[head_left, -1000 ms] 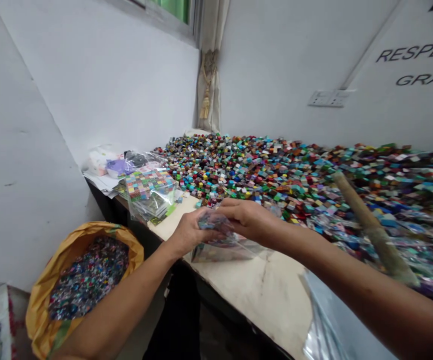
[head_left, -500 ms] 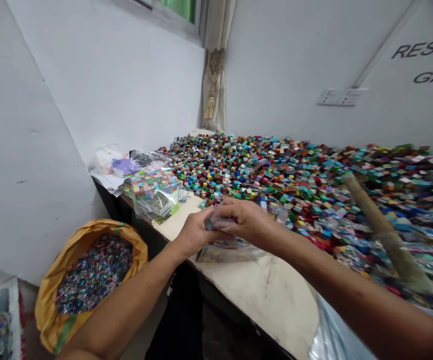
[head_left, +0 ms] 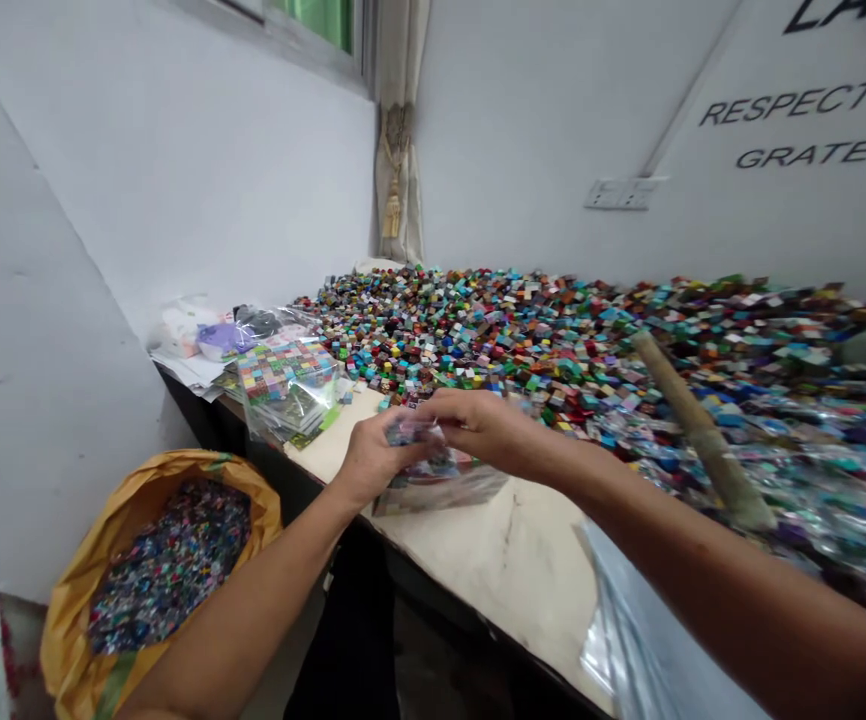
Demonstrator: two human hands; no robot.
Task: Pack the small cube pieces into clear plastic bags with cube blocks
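A clear plastic bag [head_left: 444, 494] with colourful contents lies at the front edge of the pale table, under both hands. My left hand [head_left: 377, 455] is closed on the upper left part of the bag, thumb and fingers pinching it. From the right, my right hand [head_left: 470, 425] reaches over with bent fingers on the top of the same bag, touching close to my left fingers. Blur and reflections hide what exactly is inside. Just beyond my hands spreads a heap of small multicoloured blocks [head_left: 478, 325].
Left on the table [head_left: 530, 590] are clear-wrapped patterned packs [head_left: 287, 375]. A yellow sack [head_left: 253, 490] of small shiny pieces stands on the floor at left. A tube [head_left: 703, 430] lies on the heap; plastic sheets [head_left: 643, 630] rest at the front right.
The camera view has turned to the right, so the surroundings appear shifted left. Both hands are still at the bag, their fingers slightly shifted, with more of its contents showing between them.
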